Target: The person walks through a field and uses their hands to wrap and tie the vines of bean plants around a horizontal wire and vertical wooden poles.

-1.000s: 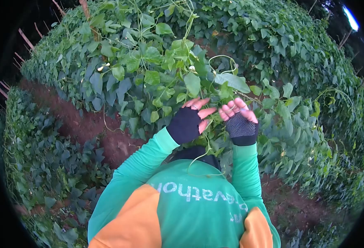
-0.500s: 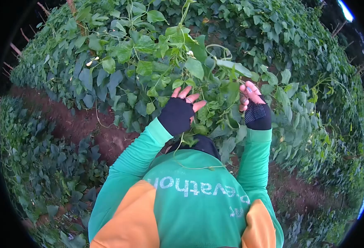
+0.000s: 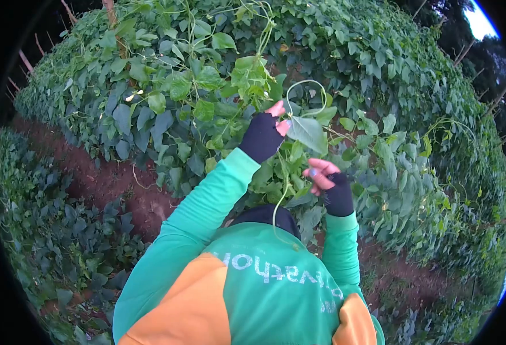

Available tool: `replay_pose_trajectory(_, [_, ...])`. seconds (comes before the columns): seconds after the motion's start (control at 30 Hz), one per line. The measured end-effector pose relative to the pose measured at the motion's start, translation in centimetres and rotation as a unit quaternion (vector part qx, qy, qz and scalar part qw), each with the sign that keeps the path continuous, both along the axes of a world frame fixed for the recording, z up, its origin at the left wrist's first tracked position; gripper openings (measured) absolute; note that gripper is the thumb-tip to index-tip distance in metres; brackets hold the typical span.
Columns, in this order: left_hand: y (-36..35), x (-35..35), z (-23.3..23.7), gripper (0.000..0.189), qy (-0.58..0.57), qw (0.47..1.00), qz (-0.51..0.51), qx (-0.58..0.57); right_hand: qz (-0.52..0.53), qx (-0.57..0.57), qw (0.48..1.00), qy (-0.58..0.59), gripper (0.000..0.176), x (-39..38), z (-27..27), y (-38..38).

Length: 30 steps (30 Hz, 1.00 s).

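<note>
My left hand (image 3: pixel 267 133), in a black fingerless glove, is pinched on a thin vine (image 3: pixel 288 102) at the middle of the plants. A curled tendril loops above it, and a broad leaf (image 3: pixel 308 133) hangs just right of my fingertips. Lower and to the right, my right hand (image 3: pixel 329 183) has its fingers curled together near the leaves; whatever may be between them is too small to make out. Another loose stem (image 3: pixel 277 213) trails down over the front of my green shirt.
Dense leafy vines (image 3: pixel 373 63) spread ahead and to both sides. Bare reddish soil (image 3: pixel 129 187) shows in a strip at the left. Wooden stakes (image 3: pixel 112 17) rise among the plants, and white flowers (image 3: pixel 132 96) show at upper left.
My left hand has moved up and right and closed on the vine. My right hand has dropped down and left, away from the stem near the upper leaves.
</note>
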<state>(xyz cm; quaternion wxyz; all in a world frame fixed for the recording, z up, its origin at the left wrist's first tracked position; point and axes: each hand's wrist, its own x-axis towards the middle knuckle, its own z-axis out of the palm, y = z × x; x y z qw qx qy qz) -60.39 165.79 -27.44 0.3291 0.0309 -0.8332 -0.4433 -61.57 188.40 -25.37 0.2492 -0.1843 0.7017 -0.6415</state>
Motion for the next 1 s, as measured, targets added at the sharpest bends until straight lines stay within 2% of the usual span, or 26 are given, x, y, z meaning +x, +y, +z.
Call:
replay_pose_trajectory(0.07, [0.8, -0.6, 1.0, 0.058, -0.066, 0.967, -0.054, 0.240, 0.025, -0.009, 1.000, -0.001, 0.028, 0.0, -1.9, -0.2])
replay_pose_trajectory(0.1, [0.5, -0.7, 1.0, 0.066, -0.052, 0.934, -0.117, 0.333, 0.046, 0.019, 0.996, 0.077, 0.027, -0.3, -3.1, -0.2])
replay_pose_trajectory(0.13, [0.5, -0.7, 1.4, 0.066, -0.051, 0.934, -0.118, 0.332, 0.067, 0.046, 0.985, 0.155, 0.025, -0.6, -3.7, -0.2])
replay_pose_trajectory(0.2, [0.6, -0.6, 2.3, 0.065, -0.100, 0.921, -0.123, 0.356, 0.062, 0.046, 0.979, 0.187, 0.024, -1.1, -4.2, -0.4])
replay_pose_trajectory(0.23, [0.9, -0.4, 2.7, 0.053, -0.100, 0.920, -0.110, 0.364, 0.086, 0.035, 0.966, 0.242, 0.025, -1.6, -4.2, -0.3])
replay_pose_trajectory(0.27, [0.6, -0.3, 2.6, 0.053, -0.100, 0.920, -0.109, 0.363, 0.110, 0.024, 0.949, 0.295, 0.026, -2.1, -4.3, -0.4])
replay_pose_trajectory(0.3, [0.2, -0.2, 2.5, 0.043, -0.103, 0.931, -0.134, 0.324, 0.111, 0.023, 0.949, 0.295, 0.026, -2.7, -4.8, -0.4])
replay_pose_trajectory(0.33, [-0.2, -0.2, 2.4, 0.034, -0.106, 0.940, -0.158, 0.284, 0.016, 0.003, 0.951, 0.310, 0.028, -3.4, -5.2, -0.6])
replay_pose_trajectory(0.37, [-0.1, -0.5, 1.4, 0.020, -0.036, 0.974, -0.108, 0.194, -0.080, -0.016, 0.944, 0.321, 0.031, -4.1, -5.5, -0.7])
replay_pose_trajectory(0.4, [0.1, -0.2, 1.4, 0.020, -0.036, 0.975, -0.107, 0.194, -0.079, -0.017, 0.944, 0.321, 0.031, -4.3, -4.4, -1.1])
replay_pose_trajectory(0.47, [1.0, 1.1, 1.4, 0.019, 0.104, 0.994, -0.034, 0.010, -0.117, -0.121, 0.980, 0.101, 0.036, -3.9, -0.3, -1.9])
replay_pose_trajectory(0.53, [2.0, 2.7, 2.0, 0.018, 0.084, 0.995, -0.034, 0.034, -0.116, -0.104, 0.981, 0.114, 0.038, -3.6, 1.0, -2.4])
replay_pose_trajectory(0.6, [1.9, 3.6, 2.2, 0.017, 0.088, 0.996, 0.017, 0.015, 0.078, -0.132, 0.986, 0.070, 0.034, -4.8, 1.4, -1.8])
replay_pose_trajectory(0.63, [1.6, 4.0, 2.5, 0.017, 0.080, 0.996, 0.038, -0.006, 0.119, -0.051, 0.927, 0.351, 0.026, -5.7, 1.7, -1.7])
replay_pose_trajectory(0.67, [1.4, 4.3, 2.8, 0.017, 0.080, 0.996, 0.039, -0.007, 0.120, -0.053, 0.927, 0.351, 0.026, -5.5, 1.7, -1.3])
replay_pose_trajectory(0.73, [1.3, 5.2, 3.3, 0.017, 0.068, 0.997, 0.041, 0.005, 0.176, -0.099, 0.967, 0.154, 0.017, -3.0, 3.8, -0.3])
replay_pose_trajectory(0.77, [1.2, 5.5, 3.2, 0.016, 0.077, 0.996, 0.043, -0.012, 0.227, -0.021, 0.952, 0.203, 0.015, -2.8, 4.3, 0.4])
replay_pose_trajectory(0.87, [1.2, 6.5, 3.2, 0.017, 0.128, 0.991, 0.021, -0.030, 0.241, -0.042, 0.959, 0.141, 0.017, -1.7, 5.2, 1.9])
replay_pose_trajectory(0.93, [1.7, 7.1, 2.7, 0.016, 0.114, 0.993, 0.018, -0.028, 0.228, -0.082, 0.961, 0.131, 0.023, -0.9, 6.3, 2.1])
replay_pose_trajectory(1.0, [2.8, 8.0, 2.9, 0.016, 0.128, 0.988, 0.056, -0.070, 0.241, 0.023, 0.940, 0.241, 0.032, -0.6, 6.9, 1.8])
